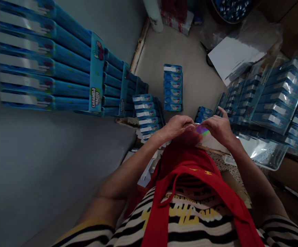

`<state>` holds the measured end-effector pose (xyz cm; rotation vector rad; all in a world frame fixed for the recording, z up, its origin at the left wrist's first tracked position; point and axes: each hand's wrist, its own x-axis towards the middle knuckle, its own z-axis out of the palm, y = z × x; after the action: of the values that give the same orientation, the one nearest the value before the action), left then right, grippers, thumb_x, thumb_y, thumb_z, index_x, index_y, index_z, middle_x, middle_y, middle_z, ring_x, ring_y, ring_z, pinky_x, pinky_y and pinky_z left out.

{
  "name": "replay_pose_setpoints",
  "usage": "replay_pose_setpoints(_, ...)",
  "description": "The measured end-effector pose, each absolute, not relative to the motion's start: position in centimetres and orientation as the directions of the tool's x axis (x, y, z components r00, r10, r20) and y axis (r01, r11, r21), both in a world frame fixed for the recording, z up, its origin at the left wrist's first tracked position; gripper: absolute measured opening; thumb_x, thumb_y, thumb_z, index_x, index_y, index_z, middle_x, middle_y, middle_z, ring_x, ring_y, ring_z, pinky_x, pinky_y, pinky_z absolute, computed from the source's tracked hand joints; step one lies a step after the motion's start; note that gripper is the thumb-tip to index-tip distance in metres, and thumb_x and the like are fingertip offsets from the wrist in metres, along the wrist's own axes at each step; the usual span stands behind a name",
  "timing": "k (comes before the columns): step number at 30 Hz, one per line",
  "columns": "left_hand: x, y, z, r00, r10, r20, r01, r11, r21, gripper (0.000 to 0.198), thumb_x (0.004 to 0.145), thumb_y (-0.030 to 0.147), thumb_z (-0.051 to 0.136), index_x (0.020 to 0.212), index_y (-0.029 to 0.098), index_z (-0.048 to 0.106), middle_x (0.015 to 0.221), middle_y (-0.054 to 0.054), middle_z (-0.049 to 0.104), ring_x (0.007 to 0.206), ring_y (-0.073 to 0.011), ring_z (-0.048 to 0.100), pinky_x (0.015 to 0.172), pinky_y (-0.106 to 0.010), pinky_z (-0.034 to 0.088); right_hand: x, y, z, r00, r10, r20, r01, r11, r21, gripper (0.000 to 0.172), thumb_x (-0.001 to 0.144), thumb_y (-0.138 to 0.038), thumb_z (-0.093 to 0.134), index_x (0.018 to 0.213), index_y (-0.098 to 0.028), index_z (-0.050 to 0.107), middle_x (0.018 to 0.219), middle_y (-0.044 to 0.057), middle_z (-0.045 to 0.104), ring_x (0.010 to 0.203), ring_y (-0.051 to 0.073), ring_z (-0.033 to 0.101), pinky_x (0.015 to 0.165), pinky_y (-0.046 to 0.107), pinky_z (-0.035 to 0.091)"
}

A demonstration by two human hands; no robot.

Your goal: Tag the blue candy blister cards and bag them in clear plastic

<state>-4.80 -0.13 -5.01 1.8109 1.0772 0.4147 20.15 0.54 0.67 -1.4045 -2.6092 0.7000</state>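
My left hand (178, 126) and my right hand (219, 127) meet in front of my red apron (190, 161). Both pinch a small shiny iridescent piece (202, 130), a sticker or foil, between their fingertips. What exactly it is I cannot make out. Just beyond my fingers lie a few small blue candy packs (203, 113). A short stack of blue candy boxes (147, 113) sits by my left hand.
Tall rows of blue display boxes (61, 65) line the left wall. Another stack of blue boxes (173, 87) stands on the floor ahead. Wrapped blue packs (272, 103) pile at the right. White sheets (231, 58) and scissors (207, 55) lie further back.
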Motion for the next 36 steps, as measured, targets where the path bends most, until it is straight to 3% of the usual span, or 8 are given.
replay_pose_setpoints(2,-4.2,-0.6,-4.7,0.487,0.869,-0.084,0.545,-0.228,0.807,0.022,0.099,0.037,0.068,0.111,0.021,0.078,0.101,-0.006,0.080,0.093,-0.0222,0.072,0.099,-0.039,0.051,20.3,0.6,0.6,-0.533,0.826,-0.182,0.796,0.417,-0.438,0.028,0.108,-0.032,0.054,0.094,-0.028,0.078,0.090,-0.001,0.082,0.086,0.019,0.071,0.128,0.055,0.020)
replay_pose_setpoints(6,-2.4,-1.7,-4.3,0.376,0.925,0.049,0.657,-0.303,0.690,0.022,0.097,0.039,0.073,0.111,0.023,0.080,0.102,-0.008,0.081,0.101,-0.0266,0.074,0.126,-0.059,0.031,20.9,0.9,0.3,-0.464,0.836,-0.294,0.822,0.282,-0.495,0.021,0.105,-0.033,0.059,0.096,-0.026,0.077,0.085,-0.001,0.080,0.085,0.020,0.072,0.124,0.055,0.025)
replay_pose_setpoints(10,-1.5,-2.0,-4.8,0.391,0.917,-0.079,0.608,-0.193,0.770,0.017,0.100,0.035,0.069,0.094,0.023,0.081,0.093,-0.005,0.081,0.096,-0.0233,0.075,0.122,-0.055,0.037,20.9,0.8,0.3,-0.466,0.819,-0.335,0.835,0.283,-0.472,0.019,0.103,-0.032,0.062,0.094,-0.026,0.078,0.088,0.001,0.081,0.088,0.022,0.072,0.124,0.057,0.025)
replay_pose_setpoints(15,-1.5,-1.2,-5.1,0.451,0.866,-0.216,0.507,-0.049,0.861,0.019,0.101,0.036,0.068,0.100,0.024,0.083,0.099,-0.003,0.083,0.093,-0.0209,0.076,0.121,-0.049,0.038,20.1,0.6,0.5,-0.504,0.825,-0.257,0.838,0.394,-0.377,0.022,0.104,-0.027,0.058,0.099,-0.027,0.080,0.097,0.002,0.083,0.097,0.023,0.071,0.129,0.059,0.014)
replay_pose_setpoints(22,-2.0,-1.5,-6.0,0.442,0.874,-0.205,0.649,-0.153,0.745,0.021,0.102,0.027,0.063,0.104,0.024,0.083,0.100,-0.008,0.081,0.102,-0.0256,0.073,0.110,-0.045,0.044,20.8,1.8,-0.9,-0.466,0.813,-0.348,0.861,0.325,-0.392,0.022,0.101,-0.023,0.060,0.089,-0.026,0.078,0.090,0.001,0.080,0.094,0.023,0.068,0.125,0.064,0.021)
replay_pose_setpoints(28,-2.0,-1.2,-7.1,0.470,0.845,-0.256,0.579,-0.076,0.811,0.023,0.101,0.023,0.059,0.104,0.022,0.082,0.098,-0.007,0.080,0.090,-0.0203,0.072,0.084,-0.031,0.050,19.5,1.1,-1.9,-0.585,0.778,-0.231,0.781,0.463,-0.419,0.022,0.106,-0.031,0.058,0.101,-0.031,0.080,0.090,-0.001,0.080,0.096,0.022,0.067,0.129,0.063,0.013)
replay_pose_setpoints(32,-2.3,-1.4,-7.5,0.387,0.896,-0.216,0.567,-0.047,0.823,0.023,0.097,0.027,0.067,0.114,0.021,0.081,0.106,-0.009,0.081,0.098,-0.0225,0.073,0.086,-0.032,0.051,19.9,1.6,-2.4,-0.512,0.807,-0.296,0.838,0.392,-0.380,0.025,0.104,-0.028,0.058,0.091,-0.027,0.079,0.082,-0.001,0.078,0.087,0.020,0.067,0.129,0.063,0.016)
replay_pose_setpoints(36,-2.6,-2.0,-8.0,0.381,0.904,-0.193,0.529,-0.042,0.847,0.024,0.101,0.027,0.059,0.102,0.018,0.081,0.095,-0.010,0.078,0.090,-0.0210,0.071,0.082,-0.030,0.051,20.3,2.0,-2.6,-0.526,0.798,-0.293,0.829,0.404,-0.388,0.019,0.102,-0.029,0.063,0.097,-0.028,0.081,0.089,0.001,0.080,0.094,0.023,0.068,0.128,0.067,0.016)
